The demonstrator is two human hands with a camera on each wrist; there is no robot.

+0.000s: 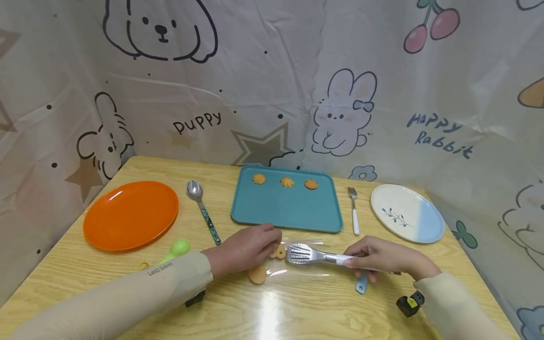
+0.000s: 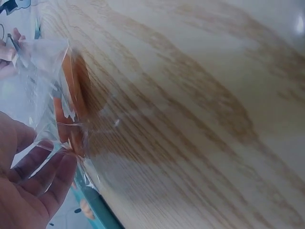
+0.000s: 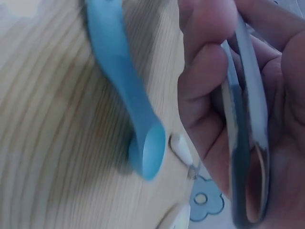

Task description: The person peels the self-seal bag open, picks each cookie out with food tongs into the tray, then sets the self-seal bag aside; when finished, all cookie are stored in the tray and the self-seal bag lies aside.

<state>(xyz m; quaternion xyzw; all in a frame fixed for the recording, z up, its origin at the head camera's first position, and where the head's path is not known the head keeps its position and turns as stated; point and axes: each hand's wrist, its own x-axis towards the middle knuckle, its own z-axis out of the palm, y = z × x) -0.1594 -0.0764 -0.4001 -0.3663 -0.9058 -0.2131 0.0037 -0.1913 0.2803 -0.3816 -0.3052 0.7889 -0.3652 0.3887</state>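
Note:
My left hand (image 1: 250, 248) pinches a clear plastic bag (image 1: 297, 275) at its left end, thumb and fingers on the film in the left wrist view. Through the film show a flower-shaped cookie (image 1: 278, 252) and a round cookie (image 1: 257, 274), partly hidden by the hand. My right hand (image 1: 380, 255) grips metal tongs (image 1: 312, 255) by the white handle. The tongs' slotted head points left, over the bag and beside the flower-shaped cookie. Under the right hand, a small blue spoon (image 3: 128, 86) lies on the table, mostly hidden in the head view.
Behind the bag sits a teal tray (image 1: 284, 208) with three cookies (image 1: 287, 182) along its far side. An orange plate (image 1: 131, 215), a metal spoon (image 1: 199, 200) and a green spoon (image 1: 178, 248) lie left. A fork (image 1: 354, 210) and a white-and-blue plate (image 1: 403, 212) are right.

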